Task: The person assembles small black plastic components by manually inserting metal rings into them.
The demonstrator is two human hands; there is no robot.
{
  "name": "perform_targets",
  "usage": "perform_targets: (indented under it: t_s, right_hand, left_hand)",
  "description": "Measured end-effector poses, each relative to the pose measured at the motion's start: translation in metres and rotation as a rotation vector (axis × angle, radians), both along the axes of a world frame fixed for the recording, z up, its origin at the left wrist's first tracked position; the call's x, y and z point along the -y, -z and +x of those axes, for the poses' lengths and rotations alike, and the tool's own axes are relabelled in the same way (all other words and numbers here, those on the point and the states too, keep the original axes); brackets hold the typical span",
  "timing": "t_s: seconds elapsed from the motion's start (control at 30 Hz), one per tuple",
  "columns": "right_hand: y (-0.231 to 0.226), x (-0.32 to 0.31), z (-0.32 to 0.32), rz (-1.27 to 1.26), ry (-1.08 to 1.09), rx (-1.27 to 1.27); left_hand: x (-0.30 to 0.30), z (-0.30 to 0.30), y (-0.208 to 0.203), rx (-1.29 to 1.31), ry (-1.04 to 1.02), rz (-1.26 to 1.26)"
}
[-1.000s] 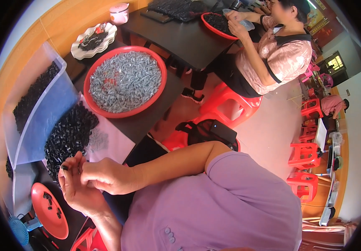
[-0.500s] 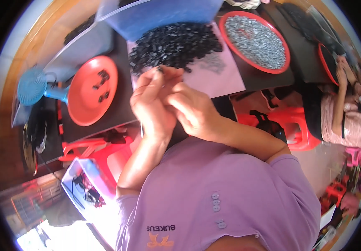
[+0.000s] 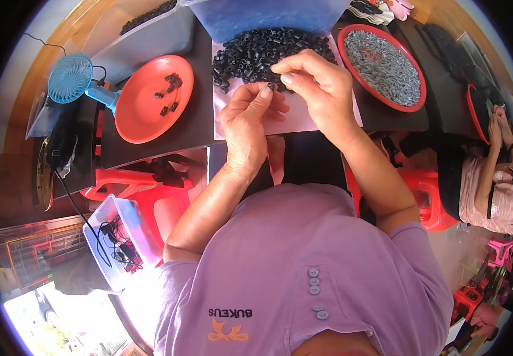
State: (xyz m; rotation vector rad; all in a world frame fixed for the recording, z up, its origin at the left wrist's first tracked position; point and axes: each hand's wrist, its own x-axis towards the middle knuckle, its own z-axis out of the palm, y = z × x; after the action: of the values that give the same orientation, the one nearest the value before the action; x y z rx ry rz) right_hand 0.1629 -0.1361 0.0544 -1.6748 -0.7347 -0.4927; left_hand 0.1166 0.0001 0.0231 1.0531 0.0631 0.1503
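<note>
My left hand [image 3: 246, 118] is closed, pinching a small black tube-shaped piece [image 3: 272, 86] between thumb and forefinger. Just above and to the right, my right hand [image 3: 325, 92] hovers with thumb and forefinger close together. Whatever those right fingertips hold, if anything, is too small to make out against the dark pieces behind. A heap of small black tubular pieces [image 3: 256, 50] lies beyond both hands on a pink sheet [image 3: 231, 121]. To the right, a red oval tray [image 3: 351, 80] is filled with small silver-grey metal pieces [image 3: 381, 65].
An orange-red plate [image 3: 143, 113] with a few dark pieces stands left, beside a blue fan [image 3: 71, 79]. A blue bin [image 3: 262, 18] is behind the heap. A clear tub [image 3: 149, 50] stands far left. Another person's hands [image 3: 497, 124] are at far right.
My hands, close together before, have come apart. My right hand has moved up and right toward the heap. The camera view has shifted, so the table sits higher and further right.
</note>
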Motion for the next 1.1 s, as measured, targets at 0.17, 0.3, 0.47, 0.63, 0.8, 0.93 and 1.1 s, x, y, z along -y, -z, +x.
perform_targets:
  t_s: [0.17,0.3,0.47,0.63,0.8,0.93,1.1]
  right_hand:
    - [0.006,-0.004,0.006,0.037,-0.112,-0.19]
    - [0.004,-0.002,0.005,0.108,-0.191,-0.375]
    - [0.009,-0.002,0.004,0.116,-0.198,-0.409]
    - [0.013,-0.001,0.0,0.031,-0.105,-0.193]
    - [0.015,0.001,-0.003,-0.05,-0.033,0.026]
    - [0.016,0.003,-0.001,-0.028,-0.021,-0.034]
    - [0.008,0.002,-0.002,-0.098,-0.014,-0.026]
  left_hand:
    - [-0.003,0.0,0.0,-0.019,0.056,0.062]
    - [-0.002,-0.001,0.003,0.0,0.041,0.098]
    - [0.002,-0.003,0.005,0.015,0.007,0.133]
    - [0.005,-0.008,0.002,0.02,-0.032,0.219]
    - [0.008,-0.01,0.0,-0.003,-0.048,0.247]
    - [0.008,-0.009,0.0,-0.023,-0.03,0.248]
    - [0.009,-0.01,0.0,-0.012,-0.036,0.267]
